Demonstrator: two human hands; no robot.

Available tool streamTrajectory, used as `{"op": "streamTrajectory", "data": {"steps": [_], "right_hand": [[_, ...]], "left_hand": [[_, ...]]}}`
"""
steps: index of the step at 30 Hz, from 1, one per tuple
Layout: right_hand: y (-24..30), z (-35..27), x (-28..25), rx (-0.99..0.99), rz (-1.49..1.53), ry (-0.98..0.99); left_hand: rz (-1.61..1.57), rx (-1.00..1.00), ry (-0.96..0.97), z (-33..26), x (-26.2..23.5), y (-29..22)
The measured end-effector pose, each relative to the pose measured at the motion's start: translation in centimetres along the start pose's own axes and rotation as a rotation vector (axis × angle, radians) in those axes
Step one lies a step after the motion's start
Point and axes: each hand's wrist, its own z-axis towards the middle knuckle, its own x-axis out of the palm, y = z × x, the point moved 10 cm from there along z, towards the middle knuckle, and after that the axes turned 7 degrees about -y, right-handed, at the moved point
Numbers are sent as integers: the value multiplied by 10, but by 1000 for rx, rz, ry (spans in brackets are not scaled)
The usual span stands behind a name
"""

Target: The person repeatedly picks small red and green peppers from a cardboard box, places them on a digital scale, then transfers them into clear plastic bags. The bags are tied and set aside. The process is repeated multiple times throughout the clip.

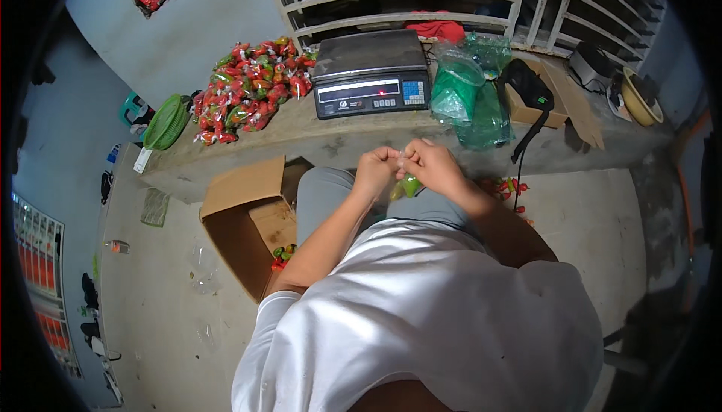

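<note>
Over my lap hangs a small transparent plastic bag of green peppers (pixel 410 186), its neck gathered between both hands. My left hand (pixel 374 171) pinches one side of the neck with closed fingertips. From the other side my right hand (pixel 435 166) grips it, thumb and fingers pressed together. Whether the neck is knotted is too small to tell. Ahead on the ledge, a large heap of bagged red and green peppers (pixel 252 85) lies left of a dark digital scale (pixel 371 74), whose display is lit.
An open cardboard box (pixel 235 243) with a few peppers stands by my left leg. Loose red peppers (pixel 505 186) lie on the floor at right. The concrete ledge (pixel 331 140) also bears a green basket (pixel 166 122), green plastic bags (pixel 457 96) and a black strapped pouch (pixel 526 85).
</note>
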Motion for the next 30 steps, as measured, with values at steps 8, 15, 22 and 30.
{"op": "streamTrajectory", "data": {"steps": [8,15,22,30], "right_hand": [[-33,-26,6,273,194,64],[-20,-24,1,111,-151,-101],[-22,-25,5,-32,-235,-241],[-63,-30,11,240,234,-155]], "left_hand": [[-84,-147,-75,-4,14,22],[-142,-162,-53,2,10,36],[-130,-203,-16,0,12,42],[-107,-150,-29,1,20,30]]}}
